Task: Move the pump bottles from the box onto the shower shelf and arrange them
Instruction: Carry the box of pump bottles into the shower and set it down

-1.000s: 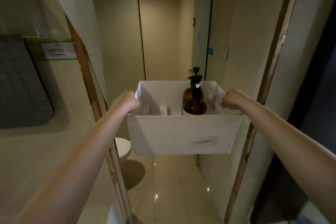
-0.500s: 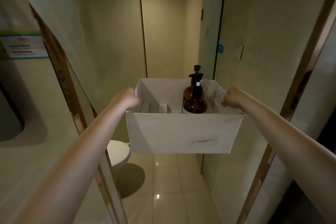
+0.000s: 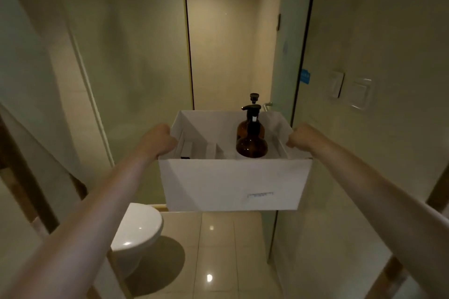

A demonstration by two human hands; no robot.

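I hold a white cardboard box [image 3: 230,184] out in front of me at chest height. My left hand [image 3: 158,139] grips its left rim and my right hand [image 3: 301,137] grips its right rim. Inside, toward the right, stand two amber pump bottles with black pumps, the near one [image 3: 251,145] in front of the far one [image 3: 262,128]. White dividers fill the box's left part. No shower shelf is in view.
A white toilet [image 3: 138,226] sits low on the left. A glass shower door [image 3: 284,68] with a metal handle stands ahead on the right. Wall switches [image 3: 349,90] are on the right wall. Glossy beige floor tiles [image 3: 228,250] stretch ahead.
I have walked forward through the doorway into the bathroom with the box. The door frame and wall notice have slid out of view left, and the toilet shows more.
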